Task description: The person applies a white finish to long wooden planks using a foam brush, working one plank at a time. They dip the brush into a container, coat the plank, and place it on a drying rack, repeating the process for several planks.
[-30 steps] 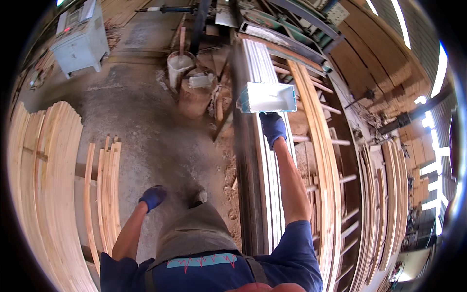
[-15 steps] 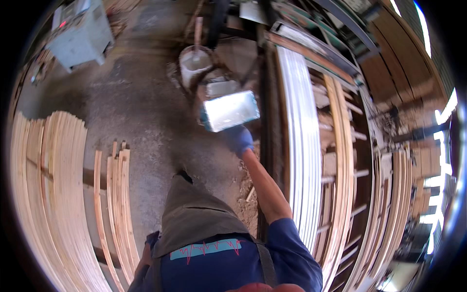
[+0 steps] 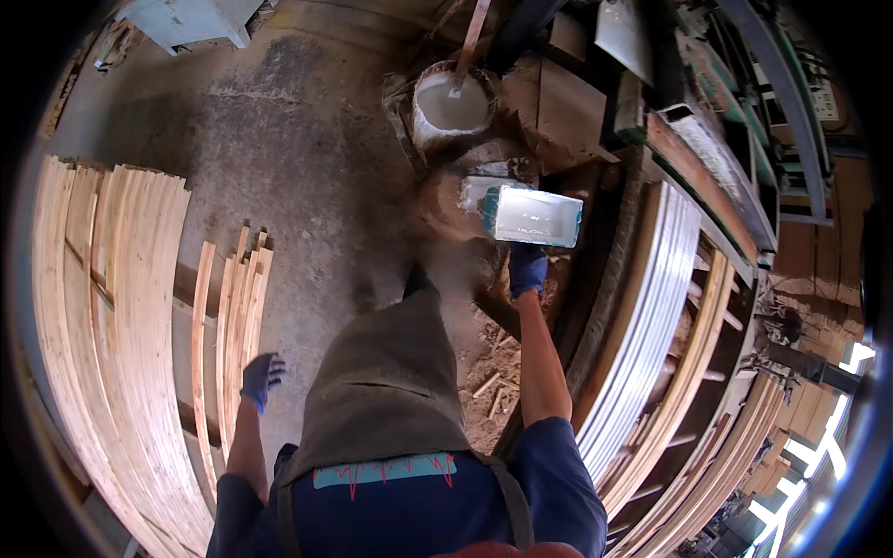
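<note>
We held the box [image 3: 539, 219] in our right hand [image 3: 528, 270], fingers clamped on it; our left hand [image 3: 261, 377], fingers apart, hung near strips [image 3: 230, 312].

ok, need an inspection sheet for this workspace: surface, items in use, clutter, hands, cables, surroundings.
Surface: floor grey, stained in dark patches.
Items in use: white-and-teal box, held up; bucket beyond it with white contents and a wooden stick standing in it; white strips at right.
Clutter: wood scraps on the ground, below the box in the picture.
Hands: right hand holds the box by its near side; left hand open, nothing seen in it.
Cables: nothing seen.
Surroundings: boards stacked at left; pale cabinet partly visible, upper left.
</note>
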Motion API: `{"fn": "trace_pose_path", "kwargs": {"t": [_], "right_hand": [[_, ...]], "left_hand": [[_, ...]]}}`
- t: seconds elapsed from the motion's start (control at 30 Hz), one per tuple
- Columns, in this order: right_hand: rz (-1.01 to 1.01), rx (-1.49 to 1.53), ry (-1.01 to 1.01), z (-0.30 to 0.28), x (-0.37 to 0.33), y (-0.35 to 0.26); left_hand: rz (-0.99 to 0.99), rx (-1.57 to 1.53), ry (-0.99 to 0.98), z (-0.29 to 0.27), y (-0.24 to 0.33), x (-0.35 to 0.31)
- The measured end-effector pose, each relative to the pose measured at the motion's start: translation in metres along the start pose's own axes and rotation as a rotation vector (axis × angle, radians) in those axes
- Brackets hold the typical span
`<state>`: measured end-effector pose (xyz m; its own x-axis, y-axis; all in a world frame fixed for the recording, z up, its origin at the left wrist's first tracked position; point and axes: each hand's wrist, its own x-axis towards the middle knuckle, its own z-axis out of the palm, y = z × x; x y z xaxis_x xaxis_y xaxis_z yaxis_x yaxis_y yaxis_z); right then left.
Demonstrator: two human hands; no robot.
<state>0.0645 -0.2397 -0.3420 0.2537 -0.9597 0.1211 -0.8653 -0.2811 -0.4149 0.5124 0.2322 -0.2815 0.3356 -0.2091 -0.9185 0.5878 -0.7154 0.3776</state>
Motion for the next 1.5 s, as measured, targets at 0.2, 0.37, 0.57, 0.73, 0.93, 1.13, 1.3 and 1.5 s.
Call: {"fn": "trace_pose_path", "kwargs": {"t": [0.2, 0.37, 0.57, 0.73, 0.93, 1.13, 1.3, 1.5], "right_hand": [[0.013, -0.412, -0.55, 0.066, 0.059, 0.027], [0.285, 0.931, -0.145, 0.163, 0.051, 0.098], [-0.054, -0.661, -0.724, 0.114, 0.085, 0.047], [0.375, 0.339, -0.472, 0.156, 0.063, 0.095], [0.396, 0.137, -0.735, 0.074, 0.087, 0.033], [0.505, -0.11, -0.29, -0.019, 0.006, -0.03], [0.483, 0.13, -0.423, 0.002, -0.226, -0.021], [1.71, 0.787, -0.451, 0.022, -0.49, -0.097]], "left_hand": [[-0.367, 0.177, 0.17, 0.01, -0.037, -0.05], [-0.451, 0.231, 0.188, 0.05, -0.001, -0.083], [-0.277, 0.156, 0.173, 0.087, 0.043, -0.075], [-0.245, 0.207, 0.142, 0.083, 0.061, -0.055], [-0.19, 0.4, 0.018, 0.031, 0.059, -0.011], [-0.245, 0.604, -0.184, 0.018, 0.101, 0.068], [-0.14, 0.533, -0.249, 0.075, 0.197, 0.142], [-0.008, 0.645, -0.508, 0.212, 0.257, 0.17]]}}
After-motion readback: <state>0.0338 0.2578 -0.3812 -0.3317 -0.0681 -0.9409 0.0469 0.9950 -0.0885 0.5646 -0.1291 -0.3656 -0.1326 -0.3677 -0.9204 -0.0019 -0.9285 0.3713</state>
